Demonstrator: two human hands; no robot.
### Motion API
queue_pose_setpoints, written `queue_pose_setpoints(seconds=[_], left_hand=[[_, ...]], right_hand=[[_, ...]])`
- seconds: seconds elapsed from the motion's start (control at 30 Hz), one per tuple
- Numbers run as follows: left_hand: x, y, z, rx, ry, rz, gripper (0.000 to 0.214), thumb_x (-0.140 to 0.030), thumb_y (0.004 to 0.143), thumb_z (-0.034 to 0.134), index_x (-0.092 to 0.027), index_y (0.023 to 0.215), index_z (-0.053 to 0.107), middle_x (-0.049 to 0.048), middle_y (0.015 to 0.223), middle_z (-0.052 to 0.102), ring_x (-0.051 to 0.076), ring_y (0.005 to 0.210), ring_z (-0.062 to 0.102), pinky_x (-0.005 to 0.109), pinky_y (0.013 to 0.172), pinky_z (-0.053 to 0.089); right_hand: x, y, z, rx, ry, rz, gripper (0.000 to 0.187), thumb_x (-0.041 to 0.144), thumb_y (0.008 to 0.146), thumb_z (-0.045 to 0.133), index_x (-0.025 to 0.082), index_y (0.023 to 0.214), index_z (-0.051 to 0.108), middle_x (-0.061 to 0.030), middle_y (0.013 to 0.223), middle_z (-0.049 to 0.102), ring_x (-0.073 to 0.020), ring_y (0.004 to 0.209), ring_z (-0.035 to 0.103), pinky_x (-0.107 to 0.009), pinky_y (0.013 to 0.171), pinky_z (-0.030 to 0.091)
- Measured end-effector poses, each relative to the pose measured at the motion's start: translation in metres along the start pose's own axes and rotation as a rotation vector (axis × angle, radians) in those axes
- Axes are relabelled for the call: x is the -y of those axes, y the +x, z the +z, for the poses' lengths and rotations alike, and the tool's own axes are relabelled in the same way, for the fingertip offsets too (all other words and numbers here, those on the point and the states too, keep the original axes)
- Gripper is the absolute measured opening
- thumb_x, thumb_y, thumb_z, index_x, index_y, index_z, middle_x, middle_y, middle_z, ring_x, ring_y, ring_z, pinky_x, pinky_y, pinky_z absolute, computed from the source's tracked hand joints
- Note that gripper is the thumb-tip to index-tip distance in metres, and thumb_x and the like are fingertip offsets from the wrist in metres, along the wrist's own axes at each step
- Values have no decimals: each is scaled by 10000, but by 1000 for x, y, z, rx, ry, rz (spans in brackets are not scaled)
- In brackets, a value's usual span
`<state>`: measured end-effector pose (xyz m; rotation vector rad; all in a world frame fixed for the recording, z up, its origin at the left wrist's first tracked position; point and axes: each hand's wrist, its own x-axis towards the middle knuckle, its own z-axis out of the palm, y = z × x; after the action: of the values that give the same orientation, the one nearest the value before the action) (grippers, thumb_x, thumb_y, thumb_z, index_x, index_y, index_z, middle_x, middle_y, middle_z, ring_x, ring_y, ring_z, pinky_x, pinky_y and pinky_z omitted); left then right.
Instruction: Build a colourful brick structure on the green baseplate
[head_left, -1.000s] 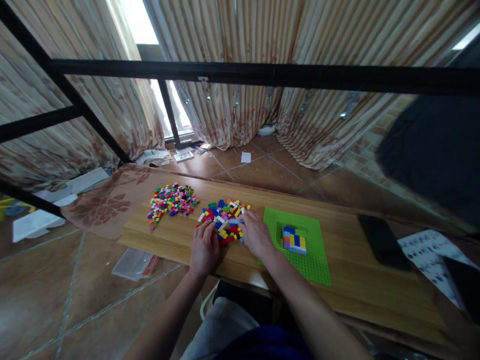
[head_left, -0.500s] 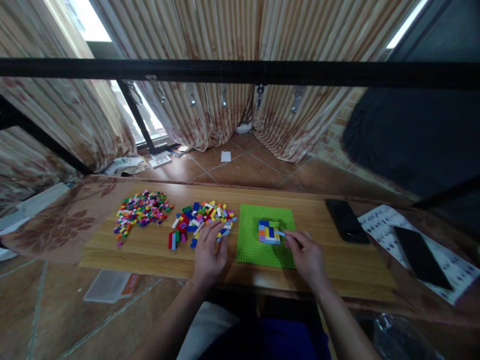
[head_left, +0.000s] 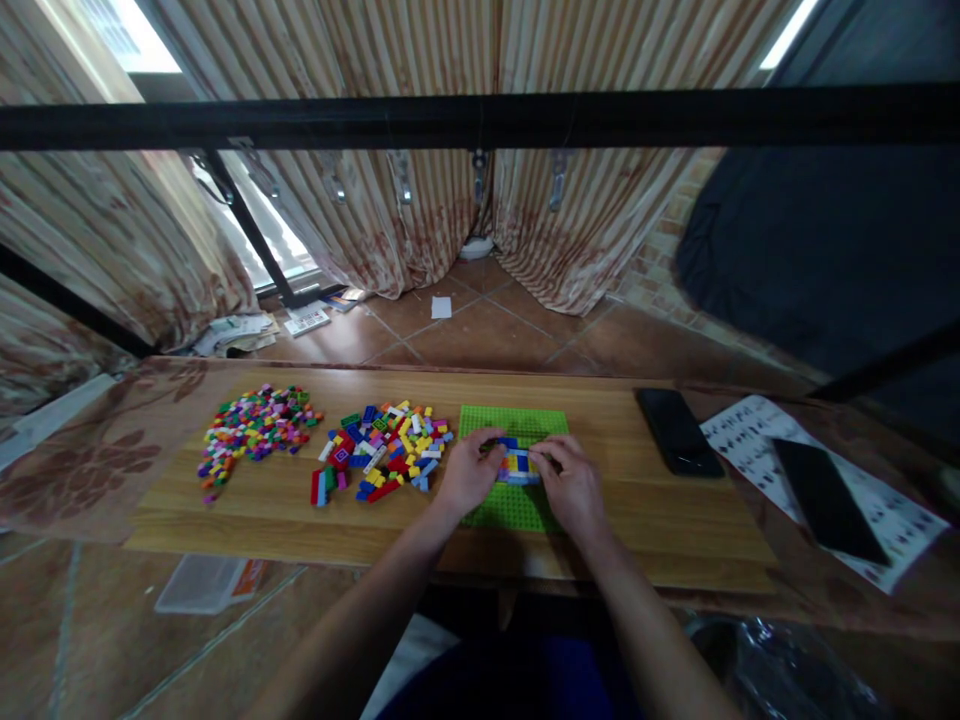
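Observation:
A small toy-brick build [head_left: 519, 478] in blue, yellow, orange and light blue sits on the green baseplate [head_left: 514, 515]. At its left edge my left hand [head_left: 470, 475] is closed, thumb and fingertips gripping that side. My right hand [head_left: 574, 488] pinches a light blue brick [head_left: 523, 455] between thumb and forefinger, over the top right of the build. Its far end lies close above or on the build; whether it is seated I cannot tell. Fingers cover both sides of the build.
Larger loose bricks [head_left: 382, 450] lie left of the baseplate, with a heap of small bricks [head_left: 259, 425] farther left. One black phone [head_left: 679, 432] is on the wooden board [head_left: 637, 540]; another dark device [head_left: 829, 500] rests on a printed sheet [head_left: 750, 430]. A black rail [head_left: 420, 122] crosses behind.
My left hand has moved right from the loose bricks to the build's left side. The right hand still pinches the light blue brick, now laid more across the build. The view has shifted slightly.

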<state>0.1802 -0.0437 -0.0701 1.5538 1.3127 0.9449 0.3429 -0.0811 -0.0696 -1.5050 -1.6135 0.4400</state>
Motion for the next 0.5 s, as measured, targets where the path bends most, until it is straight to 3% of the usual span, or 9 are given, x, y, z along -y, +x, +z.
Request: queue_pose_setpoints(seconds=[0.3,0.5], left_hand=[[-1,1,1,7,31,8,286,-130,828,499,-159,1029,700,69,1057,714,186,911,670,331,859,548],[1,-1,1,-32,-1,5,299,-99,841,482,-144,1054,686,81,1045,712,178,935,663,317,883,527]], right_hand=[[-7,-2,6,-58,35,28,217,361,872,554,214,814,704,-63,918,582,-199,843,593,-343,768,486],[-6,-7,-2,-58,51,13,222,366,879,557,198,814,686,-61,899,590,-198,856,593,-346,783,484]])
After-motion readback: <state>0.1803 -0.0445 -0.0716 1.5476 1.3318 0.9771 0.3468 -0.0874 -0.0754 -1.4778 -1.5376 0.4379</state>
